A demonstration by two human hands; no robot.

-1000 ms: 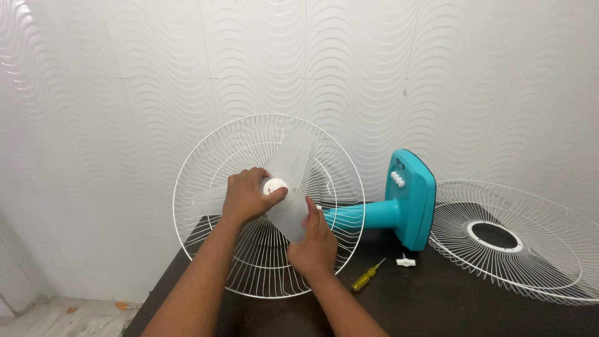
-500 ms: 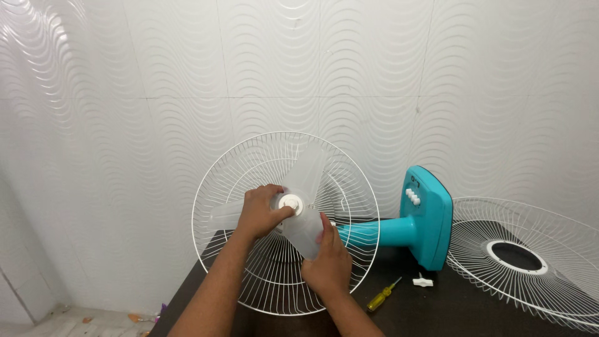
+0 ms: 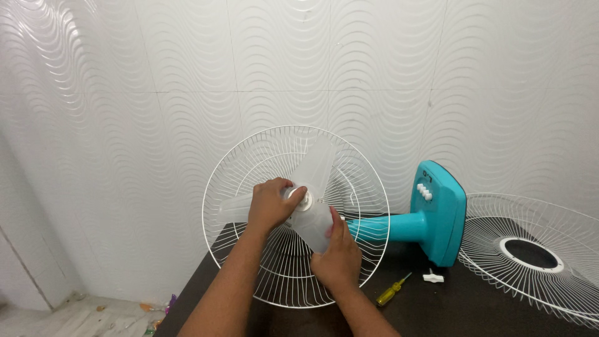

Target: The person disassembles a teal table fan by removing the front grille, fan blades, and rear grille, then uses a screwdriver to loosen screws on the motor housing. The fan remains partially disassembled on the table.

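Gripping the small white cap (image 3: 297, 198) at the hub of the translucent fan blade (image 3: 310, 187), the left hand (image 3: 272, 205) has its fingers curled shut around it, while the right hand (image 3: 337, 254) is clamped on the lower vane of that blade, thumb over its edge. The blade sits inside the white rear guard (image 3: 237, 249), which stands on edge near the left edge of the dark worktop (image 3: 474, 306), with the teal fan body (image 3: 437, 215) lying on its side behind it.

The guard rests only on its rim, so a hard twist at the hub could roll the whole assembly toward the left edge. The thin vane may flex or crack if the right hand squeezes too hard against the turn. The loose white knob (image 3: 432, 277) and the yellow screwdriver (image 3: 391, 291), lying just beside the fan body, could be knocked off by a shifting elbow. The front guard (image 3: 530, 256) sits at the right, well apart.
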